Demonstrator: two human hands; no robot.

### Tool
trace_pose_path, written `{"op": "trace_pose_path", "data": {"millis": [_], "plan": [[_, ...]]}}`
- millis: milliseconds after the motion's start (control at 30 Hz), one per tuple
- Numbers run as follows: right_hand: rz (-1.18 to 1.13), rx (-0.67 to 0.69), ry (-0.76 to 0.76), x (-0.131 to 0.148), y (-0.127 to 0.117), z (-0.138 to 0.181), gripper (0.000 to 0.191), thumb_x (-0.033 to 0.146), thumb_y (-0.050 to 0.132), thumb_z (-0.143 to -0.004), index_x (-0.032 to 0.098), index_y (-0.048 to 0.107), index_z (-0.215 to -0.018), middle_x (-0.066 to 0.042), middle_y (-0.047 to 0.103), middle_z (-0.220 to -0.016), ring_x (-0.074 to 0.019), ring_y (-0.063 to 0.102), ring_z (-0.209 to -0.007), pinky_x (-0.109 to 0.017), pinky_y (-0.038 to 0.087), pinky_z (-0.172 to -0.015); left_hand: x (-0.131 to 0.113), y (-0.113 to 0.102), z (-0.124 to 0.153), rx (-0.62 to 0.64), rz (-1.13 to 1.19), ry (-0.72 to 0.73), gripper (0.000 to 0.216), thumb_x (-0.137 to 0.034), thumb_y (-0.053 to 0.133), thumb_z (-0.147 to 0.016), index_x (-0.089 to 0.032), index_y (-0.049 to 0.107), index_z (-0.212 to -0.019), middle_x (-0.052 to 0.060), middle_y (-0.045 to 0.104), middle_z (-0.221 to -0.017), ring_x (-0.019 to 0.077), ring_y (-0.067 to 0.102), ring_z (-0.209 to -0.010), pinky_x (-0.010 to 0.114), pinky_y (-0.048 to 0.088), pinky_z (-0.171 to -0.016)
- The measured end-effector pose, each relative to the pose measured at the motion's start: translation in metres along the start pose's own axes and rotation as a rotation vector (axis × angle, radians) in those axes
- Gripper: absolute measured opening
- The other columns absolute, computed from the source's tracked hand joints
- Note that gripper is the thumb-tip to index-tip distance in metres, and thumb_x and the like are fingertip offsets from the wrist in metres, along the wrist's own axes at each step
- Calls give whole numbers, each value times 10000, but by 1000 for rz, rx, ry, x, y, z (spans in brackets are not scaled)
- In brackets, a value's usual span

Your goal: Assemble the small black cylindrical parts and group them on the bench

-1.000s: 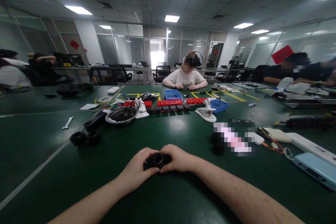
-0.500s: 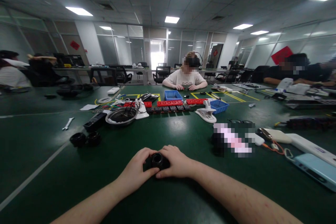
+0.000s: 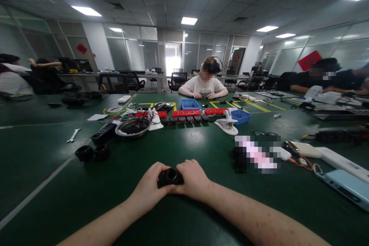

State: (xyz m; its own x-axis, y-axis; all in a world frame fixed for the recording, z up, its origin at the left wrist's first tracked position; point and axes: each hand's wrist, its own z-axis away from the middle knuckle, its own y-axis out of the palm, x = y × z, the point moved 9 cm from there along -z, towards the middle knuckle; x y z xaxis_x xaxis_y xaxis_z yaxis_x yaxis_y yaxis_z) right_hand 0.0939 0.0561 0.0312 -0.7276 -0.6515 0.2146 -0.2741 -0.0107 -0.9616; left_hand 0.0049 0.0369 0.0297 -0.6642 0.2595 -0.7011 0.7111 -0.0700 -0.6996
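Observation:
Both hands hold a black pipe fitting low over the green table, its round opening towards me. My left hand closes on its left side, fingers over the top and thumb below. From the right, my right hand wraps round the other end and covers much of it. The two thumbs come close together under the opening. Further left on the table stand two more black round parts, side by side, with an open-end wrench behind them.
A metal bowl, a white clip stand, red strips and blue bins line the table's middle. A light-blue power bank and a white bar lie at right. Across sits another person.
The right hand has shifted slightly and its thumb has drawn in under the fitting. The fitting has moved a touch to the left, still held by both hands.

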Motion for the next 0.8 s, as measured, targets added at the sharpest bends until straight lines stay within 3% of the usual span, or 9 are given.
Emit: {"op": "trace_pose_path", "data": {"millis": [100,200,367,567,700,800], "plan": [[-81,-3,-68,2,-3,1,559,620,605,-591,157,554,-900,-61,558,-837,-216,496,-788,-339,365,-712,-2,0,0,17,17,18,236,-240,608,-679,-195,543,-901,27,525,-876,208,499,-803,300,408,-666],[-238,102,-179,2,-1,1,578,496,685,-592,181,523,-1048,-50,547,-930,-203,491,-854,-310,377,-744,-6,0,1,48,45,57,257,-234,583,-709,-213,537,-961,34,533,-929,208,502,-838,298,416,-682],[-338,200,-245,-2,1,-1,267,273,675,-676,155,584,-898,-10,551,-810,-149,502,-770,-239,380,-682,-11,-2,2,42,66,111,294,-216,604,-690,-223,548,-979,32,547,-949,213,513,-873,310,413,-731],[-261,143,-75,-5,7,-3,369,445,687,-616,161,548,-806,6,543,-729,-131,491,-636,-215,341,-534,-7,-2,2,8,41,50,244,-278,634,-664,-201,561,-884,25,549,-874,219,523,-834,318,419,-702],[-38,1,5,-1,1,0,473,583,604,-623,147,535,-793,-47,550,-757,-190,493,-694,-306,370,-630,-2,-6,1,-37,13,-3,222,-267,625,-654,-189,559,-852,27,552,-855,229,522,-833,334,415,-717],[-85,-30,-55,3,-4,2,512,568,599,-637,154,536,-931,-71,539,-875,-218,481,-812,-342,375,-717,-2,-6,0,-25,8,5,218,-270,615,-669,-189,556,-863,31,551,-865,228,520,-834,329,419,-711]]}}
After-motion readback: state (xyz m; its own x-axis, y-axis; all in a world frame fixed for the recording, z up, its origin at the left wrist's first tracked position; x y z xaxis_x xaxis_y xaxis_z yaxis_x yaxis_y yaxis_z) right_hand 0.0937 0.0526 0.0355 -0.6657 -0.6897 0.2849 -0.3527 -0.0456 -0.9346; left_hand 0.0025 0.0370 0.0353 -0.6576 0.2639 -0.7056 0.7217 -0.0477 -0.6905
